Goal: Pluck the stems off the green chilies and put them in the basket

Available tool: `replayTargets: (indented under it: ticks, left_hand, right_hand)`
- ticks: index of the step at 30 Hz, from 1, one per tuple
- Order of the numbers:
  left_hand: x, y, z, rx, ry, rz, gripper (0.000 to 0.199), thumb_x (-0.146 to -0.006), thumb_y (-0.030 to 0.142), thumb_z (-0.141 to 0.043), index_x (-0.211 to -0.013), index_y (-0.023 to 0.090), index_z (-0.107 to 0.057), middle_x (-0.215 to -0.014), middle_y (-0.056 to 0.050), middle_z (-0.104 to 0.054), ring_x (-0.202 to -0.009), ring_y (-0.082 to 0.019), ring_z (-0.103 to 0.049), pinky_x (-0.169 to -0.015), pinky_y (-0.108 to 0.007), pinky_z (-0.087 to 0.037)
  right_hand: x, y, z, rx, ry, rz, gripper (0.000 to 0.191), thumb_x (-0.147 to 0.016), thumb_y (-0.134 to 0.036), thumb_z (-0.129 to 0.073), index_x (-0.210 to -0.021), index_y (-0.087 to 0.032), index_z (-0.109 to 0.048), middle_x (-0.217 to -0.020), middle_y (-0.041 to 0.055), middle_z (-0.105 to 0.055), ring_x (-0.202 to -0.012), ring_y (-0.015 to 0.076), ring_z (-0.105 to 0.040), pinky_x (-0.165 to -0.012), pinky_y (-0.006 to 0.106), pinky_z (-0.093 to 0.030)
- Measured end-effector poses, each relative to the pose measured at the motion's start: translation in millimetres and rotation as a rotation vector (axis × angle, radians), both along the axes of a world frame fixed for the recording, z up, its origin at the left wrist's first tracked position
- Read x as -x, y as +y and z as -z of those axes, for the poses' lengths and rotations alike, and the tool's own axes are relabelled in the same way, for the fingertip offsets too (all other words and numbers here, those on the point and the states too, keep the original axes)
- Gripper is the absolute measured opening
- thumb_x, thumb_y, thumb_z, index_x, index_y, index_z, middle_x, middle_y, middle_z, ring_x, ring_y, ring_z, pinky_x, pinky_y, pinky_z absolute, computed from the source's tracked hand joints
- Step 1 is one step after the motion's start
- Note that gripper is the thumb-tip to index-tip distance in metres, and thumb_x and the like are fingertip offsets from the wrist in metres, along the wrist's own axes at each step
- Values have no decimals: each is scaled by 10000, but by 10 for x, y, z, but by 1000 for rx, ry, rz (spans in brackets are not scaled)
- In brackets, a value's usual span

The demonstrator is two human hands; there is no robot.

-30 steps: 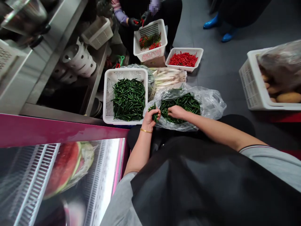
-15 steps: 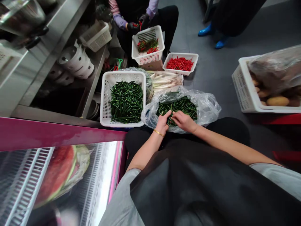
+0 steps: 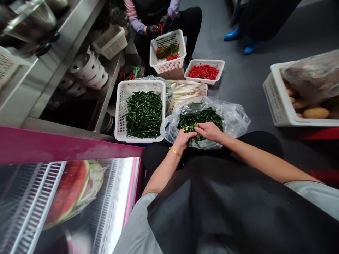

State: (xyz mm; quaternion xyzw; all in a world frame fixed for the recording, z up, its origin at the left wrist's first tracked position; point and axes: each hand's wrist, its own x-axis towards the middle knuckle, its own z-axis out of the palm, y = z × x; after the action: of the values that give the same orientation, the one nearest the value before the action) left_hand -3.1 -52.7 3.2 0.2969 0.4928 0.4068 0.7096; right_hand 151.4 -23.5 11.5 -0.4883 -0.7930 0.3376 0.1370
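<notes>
Green chillies [image 3: 209, 115] fill an open clear plastic bag [image 3: 234, 114] in front of my knees. Over the bag's near side, my left hand [image 3: 182, 137] is closed round a small bunch of green chillies, their tips poking out past the fingers. My right hand [image 3: 211, 132] meets it from the right, thumb and fingers pinched at the stem end of a chilli in that bunch. Left of the bag, a white basket [image 3: 119, 109] holds a heap of green chillies [image 3: 144, 114].
Long white-stemmed vegetables [image 3: 188, 91] lie behind the bag. A co-worker's gloved hands [image 3: 160, 28] hold red chillies above a white basket [image 3: 166, 65]. Red chillies [image 3: 203, 72] fill a shallow basket. A potato crate [image 3: 275, 98] stands right; a glass-topped cooler [image 3: 106, 204] is near left.
My left hand has turned and now shows a bunch of green chillies in its fingers. My right hand has come against it, pinching at the bunch. The view has shifted slightly.
</notes>
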Motion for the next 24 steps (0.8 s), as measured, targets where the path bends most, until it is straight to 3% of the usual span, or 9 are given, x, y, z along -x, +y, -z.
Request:
replayTargets:
  ticks: [2,4,7,10,12,14,18,22,24]
  left_hand:
    - [5,-6,27,59,18,-31,153,-548,188,-715,-636,113,-615,-571,-31,-631,-475,-81,-498,-451,-216,-326]
    - [37,-14,40,64,40,-28,153,-561,199,-705,-633,111,-603,-589,-43,-642,-475,-79,-499,-454,-216,-330]
    - [116,-37,11,5,62,58,200,-566,215,-724,-684,115,-597,-615,-38,-658,-489,-78,-508,-471,-210,-338]
    - [186,-69,-33,-28,73,209,271,-563,228,-743,-776,118,-617,-616,-23,-661,-507,-89,-518,-485,-211,-343]
    - [214,-90,-35,-37,83,273,276,-565,231,-740,-791,111,-638,-604,-17,-654,-500,-89,-509,-488,-218,-344]
    - [225,-107,-8,-14,87,314,232,-561,232,-735,-730,101,-645,-583,-19,-640,-469,-80,-481,-474,-223,-329]
    - [198,-123,68,122,28,337,242,-551,260,-729,-712,96,-655,-570,-25,-624,-426,-76,-452,-424,-230,-271]
    - [182,-93,91,157,-34,244,334,-532,254,-750,-814,92,-676,-609,-13,-613,-474,-70,-471,-440,-219,-282]
    - [204,-61,93,167,-46,168,302,-507,222,-752,-766,102,-653,-612,4,-589,-481,-59,-462,-440,-213,-279]
  right_hand:
    - [-44,-11,48,-162,-189,85,447,-916,-435,-334,-806,-150,-660,-841,117,-669,-766,189,-611,-631,258,-374]
    - [-134,34,96,-172,-299,172,454,-901,-489,-371,-920,-150,-671,-955,146,-655,-812,208,-611,-626,263,-373]
    - [-226,150,137,92,-220,199,521,-844,-628,-416,-896,-168,-655,-826,99,-646,-694,183,-589,-598,266,-383]
    - [-155,166,152,460,87,79,613,-810,-733,-348,-717,-177,-587,-565,15,-553,-494,128,-486,-525,259,-366]
    - [-56,82,156,525,226,-4,615,-801,-740,-345,-639,-180,-540,-501,-6,-513,-445,109,-432,-497,251,-341]
    - [18,-39,154,361,185,-39,584,-838,-678,-350,-606,-175,-533,-527,11,-546,-480,109,-452,-514,243,-323]
    - [-27,-118,174,-123,-259,-31,520,-943,-484,-282,-789,-140,-641,-780,110,-665,-697,171,-584,-578,252,-308]
    - [-210,258,292,-209,-597,-46,407,-947,-397,-334,-1192,-190,-585,-1047,155,-634,-814,224,-628,-614,263,-345]
    - [-264,497,366,-177,-685,-42,396,-936,-339,-368,-1276,-216,-530,-1097,163,-601,-850,242,-634,-648,284,-378]
